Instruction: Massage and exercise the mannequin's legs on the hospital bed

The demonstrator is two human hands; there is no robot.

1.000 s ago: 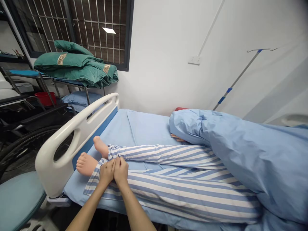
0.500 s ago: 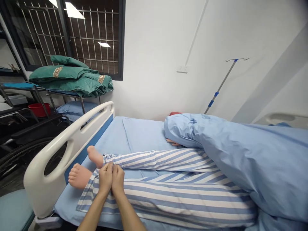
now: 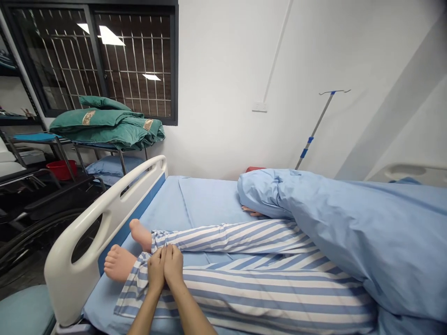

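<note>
My left hand (image 3: 157, 270) and my right hand (image 3: 173, 266) lie side by side, touching, over the lower end of the nearer leg of the striped trousers (image 3: 265, 286). Both are closed, fingers curled down onto the blue-and-white cloth; the fingertips are hidden. Folds run from the loose cuff toward my left hand. Beyond my knuckles lies the farther trouser leg, bunched at the ankle. The trousers are on a lying figure, which looks like a manikin. Its nearer foot (image 3: 119, 264) and farther foot (image 3: 141, 235) are bare, left of my hands.
A blue quilt (image 3: 349, 223) covers the figure's upper part; some fingers (image 3: 252, 211) show beneath it. The bed's white footboard (image 3: 57, 274) stands at left, with a wheelchair (image 3: 38, 218) beyond. Folded green quilts (image 3: 108, 128) lie by the window. A drip pole (image 3: 316, 130) rises behind the bed.
The view has tilted up slightly, so everything sits lower in the picture. My hands remain closed together at the same place on the trouser leg.
</note>
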